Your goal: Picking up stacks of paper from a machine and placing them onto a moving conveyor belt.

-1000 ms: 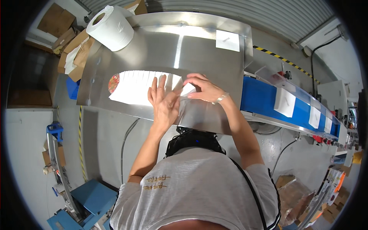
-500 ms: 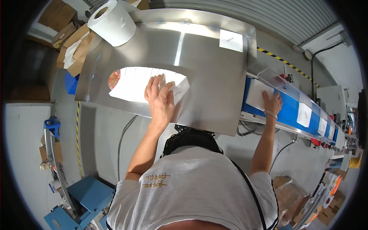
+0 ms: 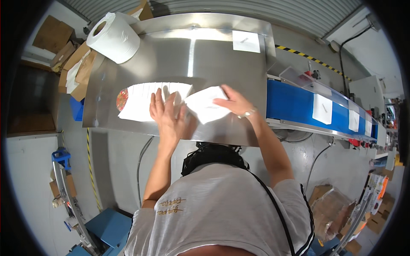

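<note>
A fanned row of overlapping white paper packets (image 3: 143,100) lies on the steel table (image 3: 171,55). At its left end a red patterned round piece (image 3: 122,100) shows. My left hand (image 3: 167,119) rests on the right part of the row, fingers spread. Just right of the row, my right hand (image 3: 237,103) pinches one flat white packet (image 3: 207,105) by its right edge, thumb on top. That packet is tilted over the table, its left corner close to the row. Whether it touches the row I cannot tell.
A blue conveyor belt (image 3: 294,102) with several white packets (image 3: 322,109) runs off to the right beneath a clear guard (image 3: 305,83). A large white roll (image 3: 113,40) stands at the table's far left. One white sheet (image 3: 246,42) lies at the far right corner.
My right hand has come left from the conveyor to the table, bringing the nearest white packet from the belt. My left hand stays on the row.
</note>
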`<action>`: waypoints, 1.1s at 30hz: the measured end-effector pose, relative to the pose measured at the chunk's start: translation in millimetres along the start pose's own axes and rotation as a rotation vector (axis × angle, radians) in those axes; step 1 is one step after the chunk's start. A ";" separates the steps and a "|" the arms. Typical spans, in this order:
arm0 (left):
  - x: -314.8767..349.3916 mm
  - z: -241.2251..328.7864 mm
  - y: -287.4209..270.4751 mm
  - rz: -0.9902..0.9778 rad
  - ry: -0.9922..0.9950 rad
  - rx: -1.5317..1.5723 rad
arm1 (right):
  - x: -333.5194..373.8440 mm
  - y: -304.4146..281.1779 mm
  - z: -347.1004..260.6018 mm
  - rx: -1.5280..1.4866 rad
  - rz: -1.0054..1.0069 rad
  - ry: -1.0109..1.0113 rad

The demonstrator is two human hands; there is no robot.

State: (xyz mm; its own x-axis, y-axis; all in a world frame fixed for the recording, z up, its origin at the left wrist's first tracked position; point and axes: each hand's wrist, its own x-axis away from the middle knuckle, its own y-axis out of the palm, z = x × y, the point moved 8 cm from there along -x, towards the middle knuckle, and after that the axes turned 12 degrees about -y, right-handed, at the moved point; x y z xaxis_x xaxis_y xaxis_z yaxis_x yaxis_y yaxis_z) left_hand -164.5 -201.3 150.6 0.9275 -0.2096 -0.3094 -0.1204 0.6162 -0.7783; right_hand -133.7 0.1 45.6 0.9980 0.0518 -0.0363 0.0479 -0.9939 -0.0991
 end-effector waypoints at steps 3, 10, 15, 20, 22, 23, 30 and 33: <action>1.6 -10.0 -1.3 0.002 -0.056 0.009 | 50.0 -78.5 1.7 0.361 0.437 0.070; 2.7 -5.6 -0.5 0.072 0.015 0.062 | 167.0 -225.9 33.2 0.964 0.871 0.385; 1.9 -1.5 -0.4 0.059 0.060 0.048 | 86.3 -147.8 -17.5 1.151 0.541 -0.159; 1.0 1.3 0.1 -0.017 0.097 0.052 | -23.9 20.3 -57.0 0.215 -0.137 -0.155; -1.3 6.2 2.1 -0.104 0.109 0.036 | -41.5 41.3 -40.6 0.328 -0.262 -0.289; -3.8 7.8 -1.0 -0.103 0.084 0.049 | -45.4 43.8 -41.6 0.597 -0.203 -0.445; -9.4 -19.4 -7.8 0.008 -0.010 -0.014 | 35.8 -57.2 37.4 0.109 0.423 0.131; -10.5 -17.3 -7.1 0.044 0.020 0.031 | 112.7 -157.2 77.2 0.239 0.755 -0.155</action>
State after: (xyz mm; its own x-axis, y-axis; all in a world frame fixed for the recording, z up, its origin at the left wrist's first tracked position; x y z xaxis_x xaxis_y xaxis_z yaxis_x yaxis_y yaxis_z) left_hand -179.4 -216.5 149.9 0.9142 -0.1967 -0.3544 -0.1499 0.6484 -0.7464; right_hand -31.9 169.6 -19.7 0.7396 -0.5953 -0.3141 -0.6648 -0.7191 -0.2024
